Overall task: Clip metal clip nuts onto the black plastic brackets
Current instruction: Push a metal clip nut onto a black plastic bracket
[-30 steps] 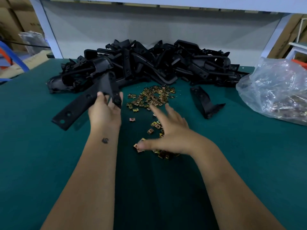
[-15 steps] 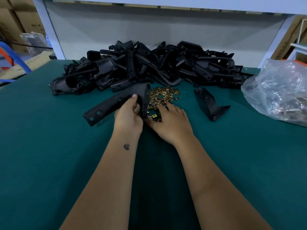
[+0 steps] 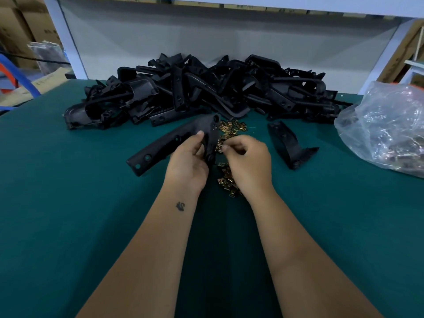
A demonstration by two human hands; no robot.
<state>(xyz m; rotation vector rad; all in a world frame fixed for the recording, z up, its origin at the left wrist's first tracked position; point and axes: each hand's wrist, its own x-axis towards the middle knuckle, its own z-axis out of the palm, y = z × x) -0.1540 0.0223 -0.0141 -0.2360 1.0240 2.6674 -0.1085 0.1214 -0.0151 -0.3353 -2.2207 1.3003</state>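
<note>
**benchrat:** Biggest thing first: the green table [image 3: 80, 226] carries a heap of black brackets [image 3: 206, 88] along the back, and a clear plastic bag [image 3: 385, 129] sits at the right edge. One loose bracket [image 3: 289, 145] lies on its own to the right of the hands. The held bracket [image 3: 169, 145] is up off the mat in the left hand [image 3: 185, 166], fingers wrapped round its wide end by the corner.

**clipfan:** How do those handle?

**benchrat:** My guess is stiff moulded plastic, light, not slippery, so gripping near the edge being clipped makes sense. The clip nuts [image 3: 226, 177] are scattered right under the hands: small, springy metal, probably sharp-edged, best pinched by the flat sides.

**clipfan:** And the right hand [image 3: 247, 161]?

**benchrat:** Fingers curled tight at the bracket's edge. It looks like it's pinching a nut, but I can't actually see one. Half a second ago that hand lay flatter over the nuts; now it's raised and curled.
</note>
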